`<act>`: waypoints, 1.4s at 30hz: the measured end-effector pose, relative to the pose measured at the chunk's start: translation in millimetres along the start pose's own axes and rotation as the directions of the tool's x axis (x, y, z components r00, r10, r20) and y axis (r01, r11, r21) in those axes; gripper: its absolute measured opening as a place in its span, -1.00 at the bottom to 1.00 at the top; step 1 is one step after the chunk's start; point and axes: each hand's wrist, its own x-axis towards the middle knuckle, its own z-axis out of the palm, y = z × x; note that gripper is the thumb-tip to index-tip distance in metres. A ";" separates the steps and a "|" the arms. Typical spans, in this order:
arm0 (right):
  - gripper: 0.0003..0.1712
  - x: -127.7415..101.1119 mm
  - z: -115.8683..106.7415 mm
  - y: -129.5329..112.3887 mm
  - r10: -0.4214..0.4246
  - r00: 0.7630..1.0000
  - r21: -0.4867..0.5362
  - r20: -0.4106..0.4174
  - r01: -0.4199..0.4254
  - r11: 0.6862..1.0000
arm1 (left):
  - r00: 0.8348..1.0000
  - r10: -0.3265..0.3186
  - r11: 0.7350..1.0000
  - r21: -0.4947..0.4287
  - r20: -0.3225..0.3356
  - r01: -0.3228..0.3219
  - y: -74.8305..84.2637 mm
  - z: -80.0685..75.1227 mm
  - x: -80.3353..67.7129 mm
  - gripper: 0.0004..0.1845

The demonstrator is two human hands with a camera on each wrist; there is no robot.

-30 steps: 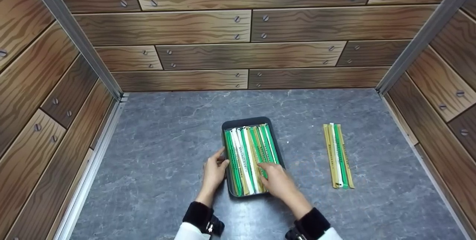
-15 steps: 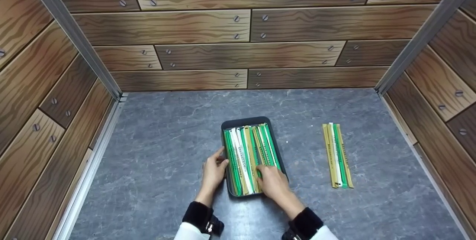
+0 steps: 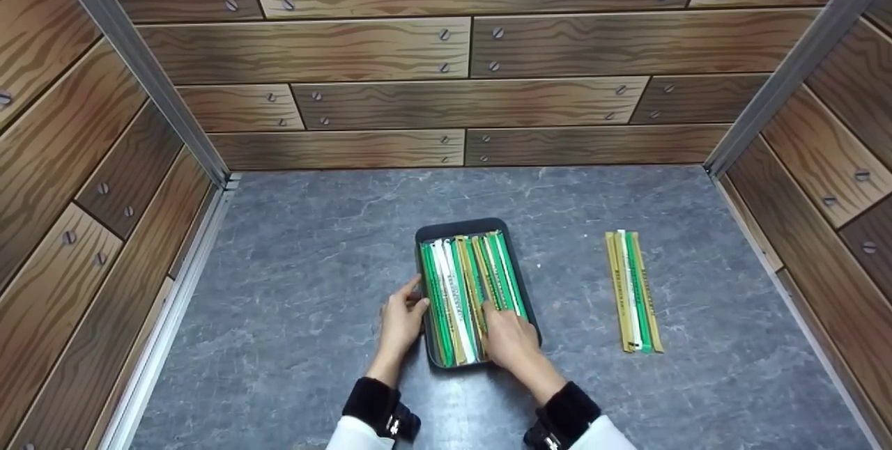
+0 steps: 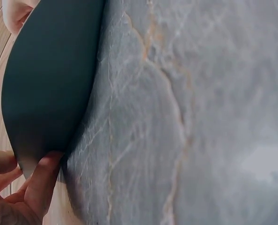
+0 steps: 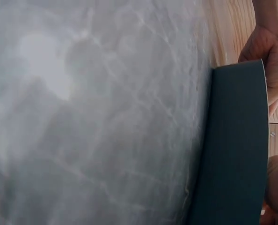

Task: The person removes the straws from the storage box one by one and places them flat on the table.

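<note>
On the left, the left hand [image 3: 402,321] lies on the grey stone-pattern table [image 3: 293,297] beside the dark tray [image 3: 460,226], its fingers loosely extended and its fingertips [image 4: 44,174] touching the tray's left wall near the front corner. They press against the wall — they do not curl round it. The left wrist view is very close and blurred, so it shows only the tray's dark outer wall, some table and part of the fingers.

The tray stands in the middle of the table, nearer the front edge, and it is filled with long wrapped sticks [image 3: 463,283] in green, white and tan, lying side by side along its length.

The right hand [image 3: 512,342] rests on the near right part of the tray and covers the lower ends of several sticks. Its fingers are bent down onto them, but the back of the hand hides the fingertips, so I cannot tell whether it pinches a stick or only presses on them. The right wrist view gives only blurred table and tray wall.

Further right, well apart from the tray, a small bundle of sticks [image 3: 633,290] lies directly on the table — tan, white and green.
</note>
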 end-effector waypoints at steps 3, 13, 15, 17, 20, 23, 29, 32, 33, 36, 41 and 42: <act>-0.45 1.1 -1.4 1.4 -0.008 1.000 0.037 0.027 0.007 0.999 | 1.000 0.001 1.000 -0.006 0.010 -0.001 0.1 0.3 0.6 -0.50; -0.42 -2.3 -14.7 13.6 -0.038 0.999 0.246 -0.023 0.043 0.968 | 1.000 -0.001 1.000 -0.020 0.009 0.002 -0.4 0.5 1.6 -0.50; -0.41 -4.2 -21.1 16.4 -0.038 0.999 0.300 -0.039 0.048 0.953 | 1.000 -0.003 1.000 -0.015 0.009 0.003 -0.2 0.4 1.4 -0.50; -0.40 -5.7 -27.8 19.8 -0.031 0.998 0.359 -0.053 0.048 0.932 | 1.000 -0.005 1.000 -0.011 0.007 0.006 0.0 0.2 1.1 -0.50; -0.39 -8.8 -38.3 25.9 -0.015 0.997 0.421 -0.078 0.046 0.906 | 1.000 -0.010 1.000 -0.006 0.005 0.010 0.5 0.1 1.0 -0.50; -0.42 -13.0 -46.7 35.7 0.018 0.994 0.438 -0.112 0.033 0.898 | 1.000 -0.017 1.000 -0.006 0.008 0.017 0.6 0.2 1.0 -0.50; -0.46 -25.8 -60.2 68.3 0.130 0.981 0.425 -0.142 -0.058 0.903 | 1.000 -0.013 1.000 0.001 0.012 0.013 0.1 -1.3 1.7 -0.50; -0.47 -31.7 -67.0 87.0 0.181 0.972 0.400 -0.152 -0.107 0.910 | 1.000 -0.011 1.000 -0.002 0.007 0.011 -0.9 -0.6 2.2 -0.50; -0.47 -33.7 -69.1 93.0 0.199 0.968 0.390 -0.152 -0.126 0.912 | 1.000 -0.014 1.000 -0.005 0.006 0.014 -1.2 -0.1 2.2 -0.50; -0.47 -39.4 -72.6 111.7 0.227 0.961 0.358 -0.160 -0.158 0.920 | 1.000 -0.019 1.000 -0.007 0.001 0.019 -1.9 1.2 2.0 -0.50; -0.46 -48.8 -75.8 139.4 0.266 0.945 0.294 -0.188 -0.204 0.934 | 1.000 -0.027 1.000 -0.004 0.004 0.027 -0.9 1.4 1.6 -0.50; -0.46 -50.3 -76.0 143.9 0.276 0.943 0.280 -0.188 -0.217 0.935 | 1.000 -0.028 1.000 -0.004 0.004 0.028 -0.5 1.4 1.5 -0.50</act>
